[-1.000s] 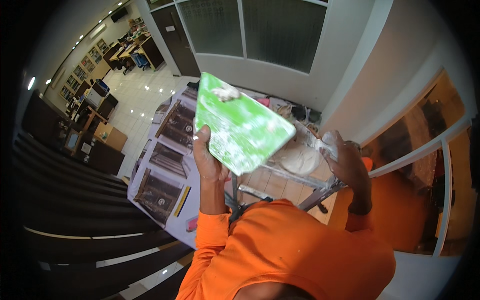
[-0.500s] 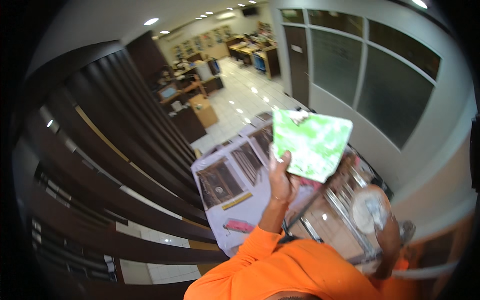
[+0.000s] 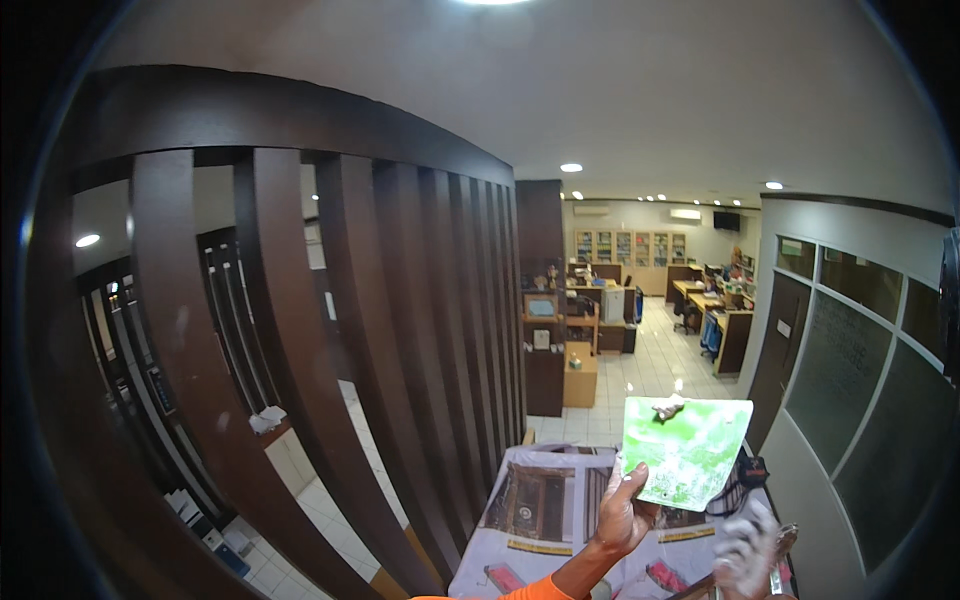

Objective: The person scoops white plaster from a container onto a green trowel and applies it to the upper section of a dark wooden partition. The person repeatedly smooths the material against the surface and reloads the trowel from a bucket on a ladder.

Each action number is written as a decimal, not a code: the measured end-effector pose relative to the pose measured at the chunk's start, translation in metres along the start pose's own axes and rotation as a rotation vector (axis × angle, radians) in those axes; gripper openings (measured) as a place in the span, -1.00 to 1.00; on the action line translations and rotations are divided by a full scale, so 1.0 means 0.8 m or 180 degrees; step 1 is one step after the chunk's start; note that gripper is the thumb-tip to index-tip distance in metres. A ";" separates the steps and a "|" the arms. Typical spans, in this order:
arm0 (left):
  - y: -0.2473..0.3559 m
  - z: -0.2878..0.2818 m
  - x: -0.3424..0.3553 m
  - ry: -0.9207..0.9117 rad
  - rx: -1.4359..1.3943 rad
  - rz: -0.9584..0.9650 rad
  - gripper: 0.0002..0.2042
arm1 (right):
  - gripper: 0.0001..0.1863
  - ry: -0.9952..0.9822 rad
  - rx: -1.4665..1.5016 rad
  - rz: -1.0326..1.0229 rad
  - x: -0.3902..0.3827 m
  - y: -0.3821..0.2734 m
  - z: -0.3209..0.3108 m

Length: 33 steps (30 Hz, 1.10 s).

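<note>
My left hand (image 3: 620,515) grips a square green board (image 3: 685,445) smeared with white paste, its thumb over the lower left of the face. A lumpy grey-white dab (image 3: 668,410) sits near the top edge. My right hand (image 3: 742,555), coated white and blurred, is low at the right, below the board; what it holds, if anything, is unclear. Behind both hands lies a pale printed sheet (image 3: 525,565) with door pictures and small pink items.
A dark slatted wooden partition (image 3: 360,330) fills the left. A glazed partition wall with a door (image 3: 775,355) stands at the right. Beyond are office desks (image 3: 690,300), chairs and cabinets (image 3: 630,250). A dark bag-like item (image 3: 740,485) lies behind the board.
My view has swung up from my body to the room and ceiling. The board in my left hand now appears lower and further right. The bucket of white paste is out of view.
</note>
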<state>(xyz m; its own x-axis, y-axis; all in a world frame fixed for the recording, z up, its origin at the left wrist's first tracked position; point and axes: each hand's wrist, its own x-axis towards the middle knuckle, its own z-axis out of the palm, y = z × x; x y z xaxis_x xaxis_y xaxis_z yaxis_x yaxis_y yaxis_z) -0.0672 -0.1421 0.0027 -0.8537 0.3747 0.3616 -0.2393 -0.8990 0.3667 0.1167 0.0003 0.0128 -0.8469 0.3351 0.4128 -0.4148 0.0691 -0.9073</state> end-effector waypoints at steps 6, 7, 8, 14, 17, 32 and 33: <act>0.056 0.014 -0.019 0.0128 0.0685 0.0668 -0.49 | -0.23 -0.0736 0.1244 -0.0250 0.081 0.054 0.134; 0.067 0.019 -0.032 0.0154 0.0803 0.0800 -0.48 | -0.43 -0.0740 0.0482 -0.0892 0.095 0.062 0.146; 0.074 0.032 -0.041 0.0079 0.0801 0.1018 -0.49 | -0.53 -0.0538 -0.0586 -0.1809 0.106 0.087 0.159; 0.194 0.018 -0.052 0.0232 0.3937 0.2469 -0.43 | -0.69 0.0215 -0.1495 -0.3166 0.131 0.074 0.263; 0.292 0.049 -0.088 0.1177 0.4748 0.3520 -0.40 | -0.62 0.0170 -0.1012 -0.3138 0.157 0.050 0.296; 0.642 0.115 -0.254 0.4061 0.6296 0.5441 -0.09 | -0.65 -0.3541 0.4650 -0.0321 0.246 -0.197 0.496; 0.661 0.103 -0.266 0.3908 0.6340 0.5317 -0.09 | -0.65 -0.3741 0.4822 -0.0115 0.244 -0.220 0.511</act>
<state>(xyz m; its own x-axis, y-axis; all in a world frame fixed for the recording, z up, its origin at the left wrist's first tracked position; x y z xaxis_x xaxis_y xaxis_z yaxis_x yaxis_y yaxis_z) 0.0262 -0.6784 0.1897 0.1564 -0.5147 0.8430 0.0895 0.8574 0.5068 -0.1118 -0.3306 0.2860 -0.3287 -0.4025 0.8543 0.2145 -0.9128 -0.3475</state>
